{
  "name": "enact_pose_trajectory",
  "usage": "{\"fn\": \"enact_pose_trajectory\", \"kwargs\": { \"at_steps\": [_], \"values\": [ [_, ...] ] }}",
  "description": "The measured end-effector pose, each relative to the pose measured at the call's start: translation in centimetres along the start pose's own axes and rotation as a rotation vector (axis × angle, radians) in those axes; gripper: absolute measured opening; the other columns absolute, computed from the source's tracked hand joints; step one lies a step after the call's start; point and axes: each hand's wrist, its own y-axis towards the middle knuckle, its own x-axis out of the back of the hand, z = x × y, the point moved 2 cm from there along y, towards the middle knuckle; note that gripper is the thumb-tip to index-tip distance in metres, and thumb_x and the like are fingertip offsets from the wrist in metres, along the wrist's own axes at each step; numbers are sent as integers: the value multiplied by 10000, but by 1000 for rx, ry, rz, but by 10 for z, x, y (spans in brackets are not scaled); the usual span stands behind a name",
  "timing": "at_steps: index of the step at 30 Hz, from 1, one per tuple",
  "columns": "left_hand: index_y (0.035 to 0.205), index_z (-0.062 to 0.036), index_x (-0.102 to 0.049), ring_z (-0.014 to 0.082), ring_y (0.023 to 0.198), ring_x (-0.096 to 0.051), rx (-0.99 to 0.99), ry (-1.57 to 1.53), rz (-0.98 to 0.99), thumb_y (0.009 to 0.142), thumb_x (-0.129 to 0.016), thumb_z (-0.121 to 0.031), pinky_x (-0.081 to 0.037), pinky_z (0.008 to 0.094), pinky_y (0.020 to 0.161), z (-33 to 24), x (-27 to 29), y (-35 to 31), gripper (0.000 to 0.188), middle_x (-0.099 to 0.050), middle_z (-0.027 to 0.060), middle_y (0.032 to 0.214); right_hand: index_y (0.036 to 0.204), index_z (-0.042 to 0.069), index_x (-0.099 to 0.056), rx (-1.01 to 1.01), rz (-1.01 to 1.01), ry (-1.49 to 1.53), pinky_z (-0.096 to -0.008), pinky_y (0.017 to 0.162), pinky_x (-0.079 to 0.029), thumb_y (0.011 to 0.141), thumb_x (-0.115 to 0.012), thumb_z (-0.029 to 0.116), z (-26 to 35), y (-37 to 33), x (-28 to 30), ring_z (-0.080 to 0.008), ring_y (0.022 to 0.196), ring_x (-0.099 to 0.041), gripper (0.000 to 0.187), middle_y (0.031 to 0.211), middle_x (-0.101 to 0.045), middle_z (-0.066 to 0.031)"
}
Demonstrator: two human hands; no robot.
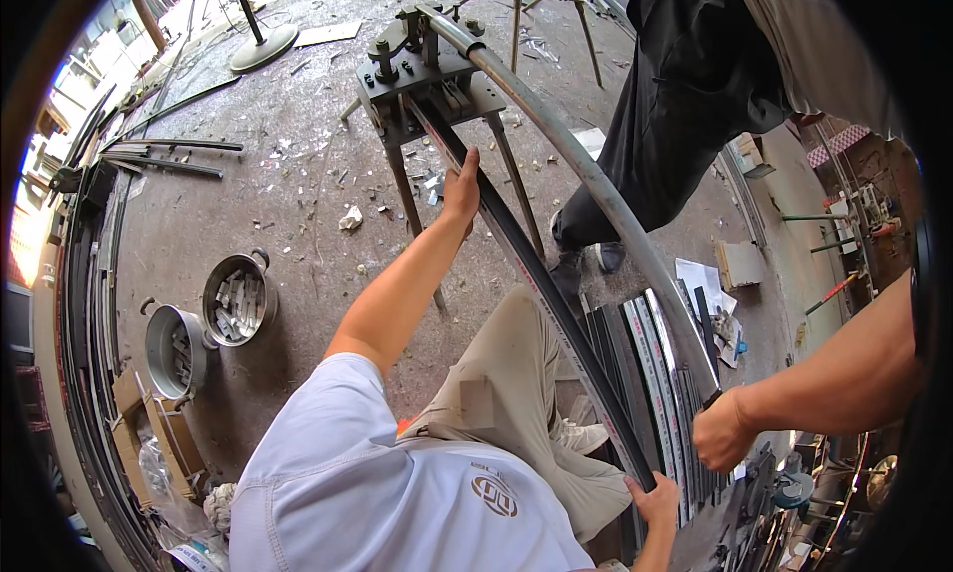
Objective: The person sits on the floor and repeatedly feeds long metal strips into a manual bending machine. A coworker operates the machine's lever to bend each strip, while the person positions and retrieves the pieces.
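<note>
A long black metal profile (531,264) runs slantwise from a bench-mounted manual press (422,76) down toward my right side. My left hand (460,190) is closed around it just short of the press, where its far end enters below the top plate. Near the profile's other end, my right hand (655,498) grips it with the thumb on top. A long grey pipe lever (586,165) extends from the press over to the right. Another person's fist (720,433) is at the lever's near end.
Two metal pots (238,299) with short cut pieces stand on the floor at left. Several profiles (655,374) lie stacked at my right. A co-worker's dark-trousered leg (685,106) is beyond the lever. Scraps litter the floor; long bars (89,374) line the left edge.
</note>
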Motion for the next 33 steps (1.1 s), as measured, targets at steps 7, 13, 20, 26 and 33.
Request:
{"fn": "enact_pose_trajectory", "kwargs": {
  "at_steps": [7,13,20,26,33],
  "values": [
    [1405,141,-509,364,1297,-566,5,-48,55,959,-609,-696,-405,398,1103,17,2,26,953,-600,281,1377,814,-11,-689,-20,7,-18,-551,733,-512,739,-825,639,-1,-1,7,-506,827,-655,669,803,-683,-286],
    [1402,144,-516,343,1271,-579,35,-34,52,961,-611,-688,-410,382,1090,8,-1,22,946,-615,257,1363,804,-34,-654,-41,30,-18,-563,735,-491,734,-841,621,-7,-3,6,-529,842,-629,685,810,-660,-308],
    [1451,150,-468,336,1308,-557,125,-35,65,1007,-568,-649,-393,390,1110,2,2,4,920,-580,251,1433,776,-36,-630,-8,9,2,-564,710,-479,733,-860,586,-9,-7,6,-524,799,-617,664,767,-637,-302],
    [1500,99,-450,320,1394,-512,32,13,103,1020,-575,-618,-370,381,1153,15,-12,-41,872,-536,254,1501,830,-10,-693,-114,78,91,-531,715,-506,716,-878,558,-53,-21,-15,-487,804,-654,607,805,-681,-280],
    [1349,65,-597,289,1218,-608,-100,79,110,990,-630,-613,-460,380,1031,-14,-43,-63,767,-662,206,1279,1028,-24,-768,-198,121,94,-496,860,-556,717,-877,554,-35,-34,-38,-457,937,-708,665,917,-736,-278]
  ]
}}
